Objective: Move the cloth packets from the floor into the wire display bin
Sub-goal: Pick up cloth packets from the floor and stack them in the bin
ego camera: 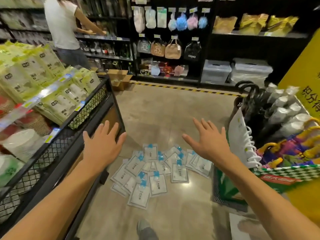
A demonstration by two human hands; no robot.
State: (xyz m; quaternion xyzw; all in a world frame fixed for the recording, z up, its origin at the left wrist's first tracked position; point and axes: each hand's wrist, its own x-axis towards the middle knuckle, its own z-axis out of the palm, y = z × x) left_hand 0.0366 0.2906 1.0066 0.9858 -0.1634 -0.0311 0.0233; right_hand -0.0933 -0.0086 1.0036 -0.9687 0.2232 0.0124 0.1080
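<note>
Flat clear-plastic cloth packets with blue tabs [156, 172] heaped on floor below my hands; look light, floppy, slick, so pinch stack edges; my left hand [101, 144], right hand [207, 142] spread, holding nothing; black wire-mesh display bin [90, 108] at left.

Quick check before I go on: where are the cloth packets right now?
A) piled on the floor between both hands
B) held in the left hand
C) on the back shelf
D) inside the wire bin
A: the cloth packets lie heaped on the floor, while the left hand and right hand hover open and hold nothing.
</note>
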